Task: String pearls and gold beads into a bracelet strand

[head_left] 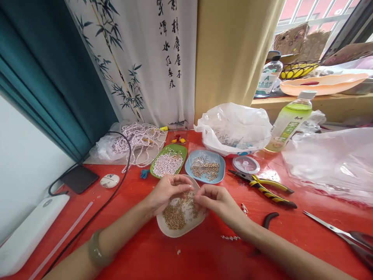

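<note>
Both my hands hover over a white tray [175, 234] that holds many small gold beads [174, 217]. My left hand [171, 190] pinches a tiny pale bead [191, 188] between thumb and fingertips. Close beside it, my right hand [215, 200] has thumb and forefinger pressed together; whatever lies between them is too small to make out. Just behind stand a green tray [152, 170] of pale pink beads [167, 163] and a blue tray [222, 171] with gold pieces [205, 169].
Yellow-black pliers [265, 188], scissors [338, 230] and dark-handled pliers [269, 221] lie right. A spool [246, 165], plastic bag [233, 124] and drink bottle [291, 122] stand behind. Left are bead strands [140, 142], a black cable [116, 186], a phone [79, 179] and a white power strip [35, 233].
</note>
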`<action>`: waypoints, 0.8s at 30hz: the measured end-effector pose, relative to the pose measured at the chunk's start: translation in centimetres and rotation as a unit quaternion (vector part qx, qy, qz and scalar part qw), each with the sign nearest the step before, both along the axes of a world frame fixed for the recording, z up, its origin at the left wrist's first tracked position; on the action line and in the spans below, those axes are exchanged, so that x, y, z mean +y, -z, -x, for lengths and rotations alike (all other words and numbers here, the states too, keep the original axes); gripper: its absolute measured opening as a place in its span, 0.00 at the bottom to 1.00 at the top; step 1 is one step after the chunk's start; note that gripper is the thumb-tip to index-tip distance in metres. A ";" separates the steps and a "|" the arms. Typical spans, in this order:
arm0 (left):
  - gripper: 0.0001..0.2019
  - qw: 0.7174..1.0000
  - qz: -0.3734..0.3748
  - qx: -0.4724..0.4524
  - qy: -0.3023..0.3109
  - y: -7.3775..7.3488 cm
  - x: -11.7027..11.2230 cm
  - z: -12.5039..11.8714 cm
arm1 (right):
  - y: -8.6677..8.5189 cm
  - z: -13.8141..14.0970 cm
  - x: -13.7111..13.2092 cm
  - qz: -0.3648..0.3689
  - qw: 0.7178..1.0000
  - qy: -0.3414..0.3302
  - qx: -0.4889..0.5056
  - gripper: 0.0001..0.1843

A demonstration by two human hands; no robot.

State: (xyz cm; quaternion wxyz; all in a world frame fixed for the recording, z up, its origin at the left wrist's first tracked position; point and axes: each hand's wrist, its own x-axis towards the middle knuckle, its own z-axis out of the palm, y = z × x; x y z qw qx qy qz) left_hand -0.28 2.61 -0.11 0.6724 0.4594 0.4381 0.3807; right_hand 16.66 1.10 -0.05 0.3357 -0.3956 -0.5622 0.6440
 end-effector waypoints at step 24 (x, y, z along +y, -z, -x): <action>0.09 0.998 -0.007 -0.037 -0.044 0.6 0.0 -0.2 | -0.3 0.0 0.0 -0.006 1.000 -0.006 -0.008 0.06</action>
